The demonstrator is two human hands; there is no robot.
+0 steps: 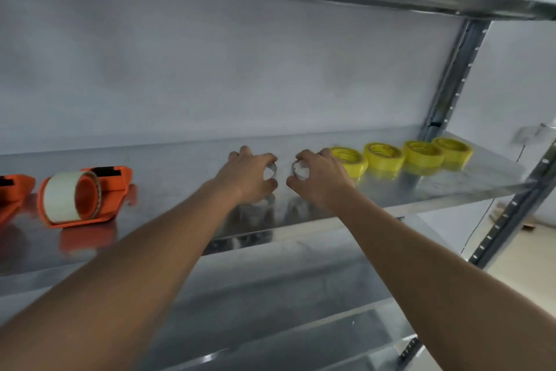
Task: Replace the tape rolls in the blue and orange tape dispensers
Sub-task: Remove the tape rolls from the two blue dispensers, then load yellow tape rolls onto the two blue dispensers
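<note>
Two bare forearms reach up from the bottom of the view to the shiny metal shelf [180, 160], where the left hand [246, 173] curls its fingers round a small clear tape roll [270, 171] and the right hand [319, 178] grips a second clear tape roll [301, 171], the two rolls just apart and blurred. Just right of the right hand, four yellow tape rolls [383, 155] lie flat in a row toward the shelf's upright post. Well to the left an orange plastic tape dispenser [87, 193] holding a whitish roll sits near the front edge, another orange dispenser [13, 193] is cut off at the frame, and bare shelf lies between them and the hands.

Metal shelf [180, 160], two orange tape dispensers [87, 196], four yellow tape rolls [385, 157]
</note>
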